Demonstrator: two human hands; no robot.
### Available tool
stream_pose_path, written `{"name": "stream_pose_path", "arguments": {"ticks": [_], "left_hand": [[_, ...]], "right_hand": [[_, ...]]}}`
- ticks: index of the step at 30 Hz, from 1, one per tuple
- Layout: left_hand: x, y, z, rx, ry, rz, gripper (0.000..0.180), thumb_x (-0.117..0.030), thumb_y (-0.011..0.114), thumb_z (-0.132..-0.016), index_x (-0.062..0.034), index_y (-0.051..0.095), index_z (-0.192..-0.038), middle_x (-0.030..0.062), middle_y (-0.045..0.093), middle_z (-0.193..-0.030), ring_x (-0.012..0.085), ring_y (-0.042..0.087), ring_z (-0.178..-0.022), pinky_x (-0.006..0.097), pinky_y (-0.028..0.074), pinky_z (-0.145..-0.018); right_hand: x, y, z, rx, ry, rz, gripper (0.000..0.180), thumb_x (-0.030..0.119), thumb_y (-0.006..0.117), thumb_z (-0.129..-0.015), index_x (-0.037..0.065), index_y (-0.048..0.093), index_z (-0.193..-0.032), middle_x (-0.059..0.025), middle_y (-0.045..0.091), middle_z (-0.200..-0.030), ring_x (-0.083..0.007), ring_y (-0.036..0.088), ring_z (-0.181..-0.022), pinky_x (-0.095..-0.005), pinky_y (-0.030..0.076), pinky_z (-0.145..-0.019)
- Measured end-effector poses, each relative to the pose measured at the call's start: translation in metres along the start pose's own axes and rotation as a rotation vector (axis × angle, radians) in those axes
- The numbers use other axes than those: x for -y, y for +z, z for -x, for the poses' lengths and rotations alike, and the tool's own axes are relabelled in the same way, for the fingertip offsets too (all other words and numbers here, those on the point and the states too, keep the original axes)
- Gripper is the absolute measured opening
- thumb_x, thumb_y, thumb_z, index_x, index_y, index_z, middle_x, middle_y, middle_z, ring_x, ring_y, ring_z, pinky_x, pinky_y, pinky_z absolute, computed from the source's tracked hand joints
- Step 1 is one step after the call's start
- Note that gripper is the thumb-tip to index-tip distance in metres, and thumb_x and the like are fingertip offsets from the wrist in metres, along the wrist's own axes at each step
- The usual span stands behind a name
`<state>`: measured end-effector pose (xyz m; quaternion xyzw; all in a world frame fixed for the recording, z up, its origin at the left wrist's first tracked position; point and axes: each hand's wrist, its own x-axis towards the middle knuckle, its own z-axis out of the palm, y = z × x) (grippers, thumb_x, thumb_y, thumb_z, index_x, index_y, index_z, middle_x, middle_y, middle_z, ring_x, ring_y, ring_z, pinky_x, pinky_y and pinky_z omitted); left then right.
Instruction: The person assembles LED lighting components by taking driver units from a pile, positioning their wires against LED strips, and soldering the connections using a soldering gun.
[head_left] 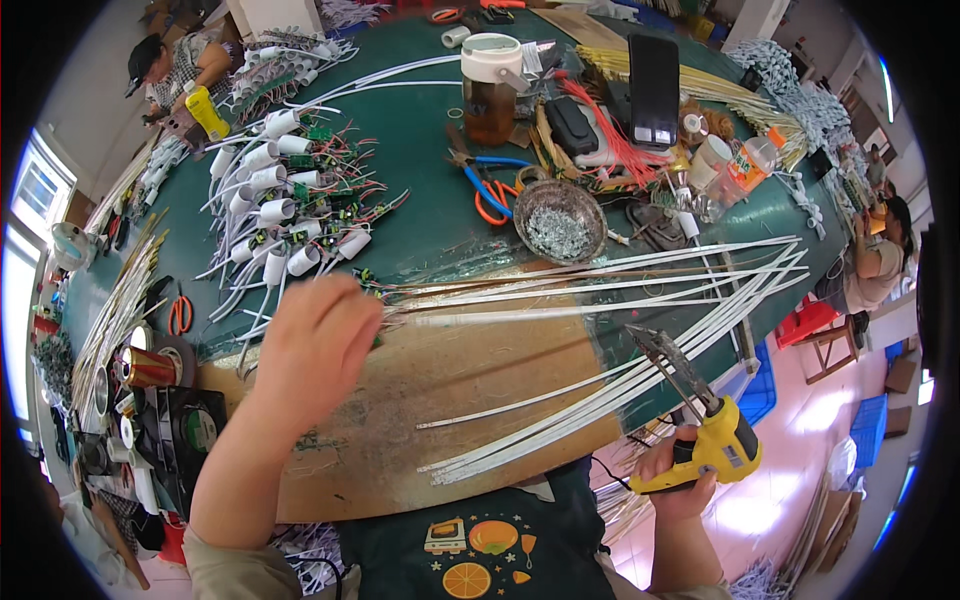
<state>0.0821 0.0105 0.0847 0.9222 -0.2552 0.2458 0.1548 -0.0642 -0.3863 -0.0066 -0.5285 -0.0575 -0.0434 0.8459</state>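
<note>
My right hand (pixel 683 474) is wrapped round the handle of a yellow soldering gun (pixel 722 446) near the front right edge of the table. Its metal tip points up and left, over long thin white strips (pixel 560 400). My left hand (pixel 318 345) is raised over the left end of the brown board, its fingers curled together. The back of that hand hides whatever the fingers hold. Small green circuit pieces show just beside its fingertips. Beyond it lies a pile of white cylindrical lamp bases (pixel 268 178) with green circuit boards and red and black wires.
A brown board (pixel 480 370) covers the table's near part. Behind it are a metal bowl of solder scraps (pixel 562 222), blue-handled pliers (pixel 490 160), a jug (pixel 490 90), a phone (pixel 653 90) and an orange-capped bottle (pixel 752 163). Two people (pixel 180 75) sit at the far left and right.
</note>
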Motion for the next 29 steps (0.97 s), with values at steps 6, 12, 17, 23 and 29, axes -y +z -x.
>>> {"name": "stream_pose_path", "arguments": {"ticks": [6, 12, 17, 23, 29], "left_hand": [[0.050, 0.052, -0.017, 0.231, 0.000, -0.108, 0.020, -0.014, 0.073, -0.082, -0.0083, 0.066, -0.100, 0.0081, 0.065, -0.098, 0.0294, 0.063, -0.096, 0.044, 0.048, -0.081], [0.041, 0.035, -0.013, 0.239, -0.197, 0.117, 0.028, -0.013, 0.073, -0.082, -0.0054, 0.068, -0.109, 0.0144, 0.067, -0.118, 0.0348, 0.062, -0.110, 0.041, 0.047, -0.097], [0.016, -0.039, -0.016, -0.045, -0.316, 0.370, 0.031, -0.008, 0.072, -0.081, -0.0040, 0.069, -0.112, 0.0130, 0.067, -0.117, 0.0267, 0.063, -0.112, 0.037, 0.046, -0.099], [0.004, -0.103, 0.016, -0.254, -0.197, 0.477, 0.033, -0.010, 0.073, -0.080, 0.0031, 0.066, -0.109, 0.0169, 0.065, -0.112, 0.0267, 0.061, -0.104, 0.036, 0.046, -0.093], [-0.003, -0.130, 0.051, -0.320, -0.155, 0.602, 0.053, -0.039, 0.076, -0.082, 0.0003, 0.061, -0.115, 0.0213, 0.063, -0.111, 0.0276, 0.061, -0.101, 0.041, 0.047, -0.091]], "right_hand": [[-0.004, 0.000, -0.023, -0.121, 0.029, 0.018, 0.074, 0.067, 0.052, -0.091, 0.001, 0.054, -0.125, -0.0048, 0.050, -0.077, -0.0185, 0.055, -0.065, -0.0341, 0.050, -0.061], [-0.002, 0.010, -0.062, -0.493, 0.324, 0.091, 0.053, 0.054, 0.053, -0.098, 0.006, 0.055, -0.120, -0.0071, 0.055, -0.072, -0.0212, 0.056, -0.059, -0.0369, 0.049, -0.055], [-0.008, 0.018, -0.118, -0.502, 0.388, 0.112, 0.041, 0.043, 0.063, -0.097, 0.004, 0.053, -0.105, -0.0091, 0.061, -0.078, -0.0228, 0.062, -0.064, -0.0354, 0.053, -0.059], [-0.021, 0.027, -0.157, -0.456, 0.519, 0.205, 0.046, 0.045, 0.070, -0.092, 0.004, 0.055, -0.107, -0.0074, 0.064, -0.083, -0.0217, 0.067, -0.070, -0.0347, 0.055, -0.064], [-0.012, 0.025, -0.160, -0.345, 0.583, 0.208, 0.055, 0.046, 0.071, -0.091, 0.001, 0.055, -0.119, -0.0138, 0.069, -0.100, -0.0252, 0.071, -0.089, -0.0390, 0.059, -0.079]]}}
